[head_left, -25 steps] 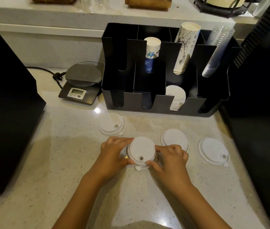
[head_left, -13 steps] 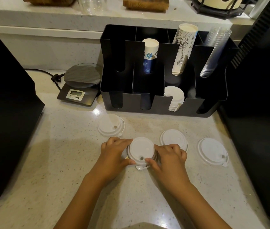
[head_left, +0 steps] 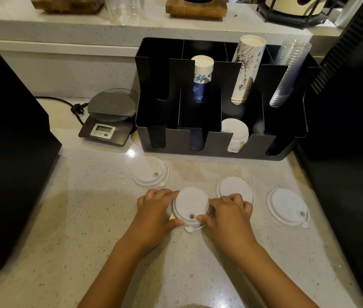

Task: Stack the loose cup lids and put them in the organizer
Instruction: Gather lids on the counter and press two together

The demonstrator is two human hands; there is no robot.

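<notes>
A small stack of white cup lids (head_left: 190,205) rests on the counter in front of me. My left hand (head_left: 157,211) grips its left side and my right hand (head_left: 229,211) grips its right side. Three more white lids lie loose: one (head_left: 149,171) behind the stack to the left, one (head_left: 234,187) just behind my right hand, one (head_left: 287,206) further right. The black organizer (head_left: 218,150) stands at the back, with a pile of white lids (head_left: 236,134) in a front compartment.
Paper cup stacks (head_left: 202,76) and clear plastic cups (head_left: 287,72) stand in the organizer's rear slots. A digital scale (head_left: 109,116) sits left of it, with a cable. Dark machines flank the counter at left (head_left: 9,152) and right (head_left: 354,152).
Both hands stay closed around the lid stack in nearly the same spot. The view has shifted slightly.
</notes>
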